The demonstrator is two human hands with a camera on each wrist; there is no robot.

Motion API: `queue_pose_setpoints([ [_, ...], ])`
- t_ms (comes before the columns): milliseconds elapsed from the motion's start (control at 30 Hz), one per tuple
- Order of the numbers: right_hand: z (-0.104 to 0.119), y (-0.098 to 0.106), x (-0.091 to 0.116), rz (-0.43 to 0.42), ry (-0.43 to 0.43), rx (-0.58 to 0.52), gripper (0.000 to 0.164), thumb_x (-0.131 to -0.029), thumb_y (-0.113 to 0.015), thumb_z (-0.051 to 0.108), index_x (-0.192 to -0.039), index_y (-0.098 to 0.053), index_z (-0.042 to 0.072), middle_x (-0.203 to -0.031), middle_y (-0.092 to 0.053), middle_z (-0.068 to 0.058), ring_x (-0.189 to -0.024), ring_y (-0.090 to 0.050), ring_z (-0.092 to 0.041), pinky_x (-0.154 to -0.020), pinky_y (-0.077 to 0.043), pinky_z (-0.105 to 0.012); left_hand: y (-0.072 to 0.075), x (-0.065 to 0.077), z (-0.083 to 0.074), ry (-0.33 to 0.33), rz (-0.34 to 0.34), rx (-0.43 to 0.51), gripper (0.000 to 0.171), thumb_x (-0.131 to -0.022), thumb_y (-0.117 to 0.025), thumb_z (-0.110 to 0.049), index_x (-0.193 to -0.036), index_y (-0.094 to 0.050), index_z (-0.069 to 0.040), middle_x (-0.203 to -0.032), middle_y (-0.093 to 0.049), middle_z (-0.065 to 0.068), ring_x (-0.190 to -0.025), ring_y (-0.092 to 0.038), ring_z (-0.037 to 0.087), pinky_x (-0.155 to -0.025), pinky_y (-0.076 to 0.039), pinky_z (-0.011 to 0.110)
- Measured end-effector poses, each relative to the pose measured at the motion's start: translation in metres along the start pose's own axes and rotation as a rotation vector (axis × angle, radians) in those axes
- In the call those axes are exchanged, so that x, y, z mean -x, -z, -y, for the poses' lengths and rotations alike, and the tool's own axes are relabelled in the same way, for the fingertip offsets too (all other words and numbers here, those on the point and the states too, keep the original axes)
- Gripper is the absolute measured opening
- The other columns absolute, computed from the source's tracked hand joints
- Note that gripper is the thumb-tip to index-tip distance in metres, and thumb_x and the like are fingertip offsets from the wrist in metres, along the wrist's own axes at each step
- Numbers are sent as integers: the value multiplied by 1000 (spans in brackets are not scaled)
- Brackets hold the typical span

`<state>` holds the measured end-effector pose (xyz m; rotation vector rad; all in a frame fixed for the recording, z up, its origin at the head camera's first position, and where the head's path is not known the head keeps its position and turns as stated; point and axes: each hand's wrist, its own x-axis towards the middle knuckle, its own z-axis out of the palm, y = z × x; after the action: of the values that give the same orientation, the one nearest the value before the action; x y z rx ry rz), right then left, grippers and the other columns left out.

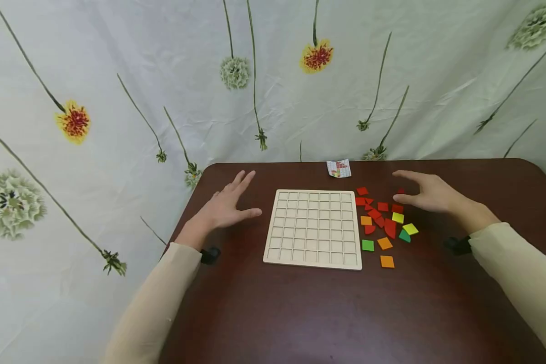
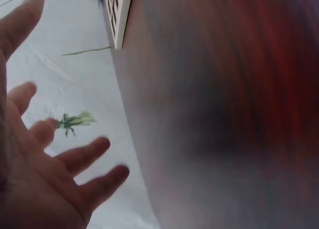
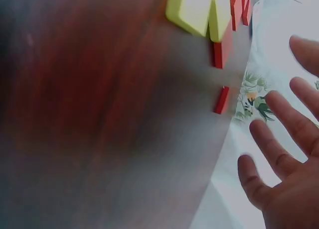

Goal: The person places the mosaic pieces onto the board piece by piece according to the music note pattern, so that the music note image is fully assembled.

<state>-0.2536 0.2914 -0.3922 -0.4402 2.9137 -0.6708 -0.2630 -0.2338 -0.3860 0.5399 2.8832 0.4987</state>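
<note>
A square, pale wooden grid board (image 1: 312, 266) with rows of shallow square cells lies on the dark table. My left hand (image 1: 225, 207) hovers to its left, fingers spread and thumb pointing at the board, holding nothing. On the other side, my right hand (image 1: 429, 193) is held over the table beside the loose coloured tiles, also without anything in its grasp. Among those tiles are red ones (image 1: 390, 228), orange squares (image 1: 387, 261), yellow pieces (image 1: 410, 229), a green square (image 1: 367, 245) and a darker green rounded piece (image 1: 405, 236). In the right wrist view, a red tile (image 3: 222, 100) lies apart from the others.
A small printed card (image 1: 338, 168) with a coloured grid picture lies near the table's back edge, behind the board. The dark brown table (image 1: 300, 313) has rounded back corners. White cloth with a flower print (image 1: 273, 91) hangs behind and to the left.
</note>
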Motion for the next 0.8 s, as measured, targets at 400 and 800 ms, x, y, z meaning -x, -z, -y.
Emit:
queue_pose_setpoints([
  [400,-9,-29,4,-12,-19,-112,28,-96,-74,19,-120,-74,6,-117,-71,-18,-89,-59,-27,-73,-51,-37,-36,-5,-8,-116,-32,309,90,-82,-87,-43,-159,-43,-29,-175,-12,-5,-153,-36,32,-118,-38,58],
  [800,-15,-26,11,-12,43,-53,13,-94,-75,10,-106,-78,7,-119,-71,-21,-104,-64,-37,-89,-55,-57,-50,-9,-14,-120,70,374,68,-82,-89,-31,-144,-63,-26,-159,-50,-1,-130,-58,28,-106,-50,47],
])
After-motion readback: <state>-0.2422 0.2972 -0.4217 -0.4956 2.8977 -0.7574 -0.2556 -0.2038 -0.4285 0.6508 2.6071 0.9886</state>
